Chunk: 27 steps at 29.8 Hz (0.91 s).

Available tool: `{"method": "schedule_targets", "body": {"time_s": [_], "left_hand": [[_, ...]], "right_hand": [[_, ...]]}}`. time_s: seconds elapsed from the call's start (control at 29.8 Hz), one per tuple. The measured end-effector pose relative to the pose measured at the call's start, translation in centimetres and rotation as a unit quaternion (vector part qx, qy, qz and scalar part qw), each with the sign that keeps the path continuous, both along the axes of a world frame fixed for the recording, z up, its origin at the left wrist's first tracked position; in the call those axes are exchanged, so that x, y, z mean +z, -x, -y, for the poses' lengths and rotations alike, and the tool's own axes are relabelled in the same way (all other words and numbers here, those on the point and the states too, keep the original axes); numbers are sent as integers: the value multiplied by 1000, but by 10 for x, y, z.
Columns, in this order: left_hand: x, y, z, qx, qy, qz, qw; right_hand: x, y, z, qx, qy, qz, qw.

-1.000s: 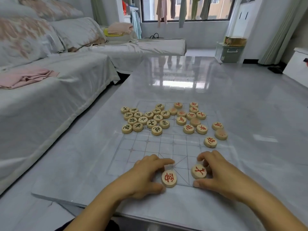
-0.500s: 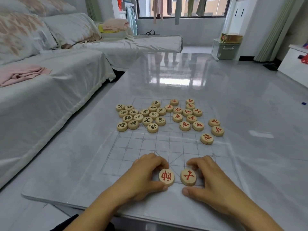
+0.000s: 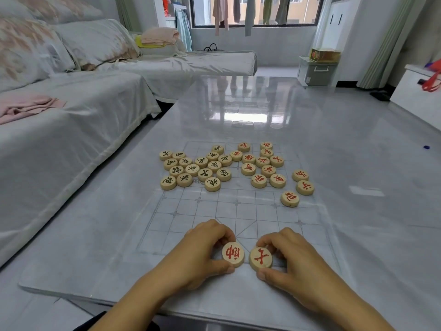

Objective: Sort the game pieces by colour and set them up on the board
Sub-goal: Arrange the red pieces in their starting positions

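Head view: beyond the hands, the clear gridded board (image 3: 210, 211) on the glossy grey bench (image 3: 358, 163) carries a group of black-lettered pieces (image 3: 195, 169) far-left of them and a group of red-lettered pieces (image 3: 262, 163) straight ahead, with three red strays (image 3: 300, 185) far-right. Nothing lies between the hands and these groups. A covered sofa (image 3: 71, 127) with a pink cloth (image 3: 26, 107) runs along the left.

The left hand (image 3: 200, 254) pinches the left red piece (image 3: 233, 254) between thumb and curled fingers. It sits on the board's near edge and bears what looks like 帥, seen upside down. The right hand (image 3: 293, 259) pinches the right red piece (image 3: 260, 258), which bears a cross-shaped character, just beside it.

A second ago the right piece lay farther right, clearly apart; now the two almost touch.
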<state>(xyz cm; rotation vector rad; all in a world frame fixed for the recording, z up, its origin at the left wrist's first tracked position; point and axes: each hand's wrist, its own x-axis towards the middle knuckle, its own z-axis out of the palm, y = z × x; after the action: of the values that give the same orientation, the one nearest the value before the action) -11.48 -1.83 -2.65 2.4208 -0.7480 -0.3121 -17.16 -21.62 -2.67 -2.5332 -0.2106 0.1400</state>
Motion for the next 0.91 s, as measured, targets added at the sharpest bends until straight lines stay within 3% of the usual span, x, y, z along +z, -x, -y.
{"method": "schedule_targets", "body": {"time_s": [0.27, 0.47, 0.57, 0.7, 0.91], "left_hand": [[3, -3, 0, 6, 6, -35, 999], [9, -14, 0, 43, 55, -72, 995], [9, -28, 4, 91, 90, -38, 991], [6, -61, 13, 155, 129, 5, 979], [4, -131, 64, 143, 65, 104, 982]], "right_hand": [[9, -14, 14, -80, -92, -48, 991], [20, -57, 44, -180, -33, 8, 983], [20, -69, 46, -206, 0, 40, 978], [17, -72, 44, -195, 16, 12, 981], [22, -77, 59, -205, 27, -17, 978]]}}
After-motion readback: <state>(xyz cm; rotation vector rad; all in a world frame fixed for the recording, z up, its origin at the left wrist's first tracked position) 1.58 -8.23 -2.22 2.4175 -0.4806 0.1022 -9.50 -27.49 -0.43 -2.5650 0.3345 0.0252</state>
